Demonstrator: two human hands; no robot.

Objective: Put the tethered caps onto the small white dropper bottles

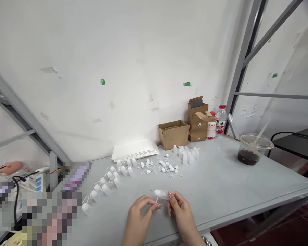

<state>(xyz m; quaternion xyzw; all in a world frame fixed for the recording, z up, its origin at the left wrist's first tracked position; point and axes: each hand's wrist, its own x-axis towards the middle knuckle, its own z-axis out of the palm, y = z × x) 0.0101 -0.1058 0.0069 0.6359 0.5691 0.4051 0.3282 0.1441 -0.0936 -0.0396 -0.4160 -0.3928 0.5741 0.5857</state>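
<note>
Between both hands, low over the tabletop (pixel 220 191), the right hand (pixel 181 210) pinches a small needle-tip bottle (pixel 161 193); the left hand (pixel 140 213) pinches its thin cap strap. Loose caps (pixel 160 166) and finished bottles (pixel 102 186) lie beyond.

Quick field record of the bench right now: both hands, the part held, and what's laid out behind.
right hand: holds small clear bottle, needle tip pointing left
left hand: fingertips pinched beside the bottle's lower end
behind hands: loose white caps, row of capped bottles, bare bottles
rear: cardboard box, white sheets
right: lidded cup
surface: grey table
</note>
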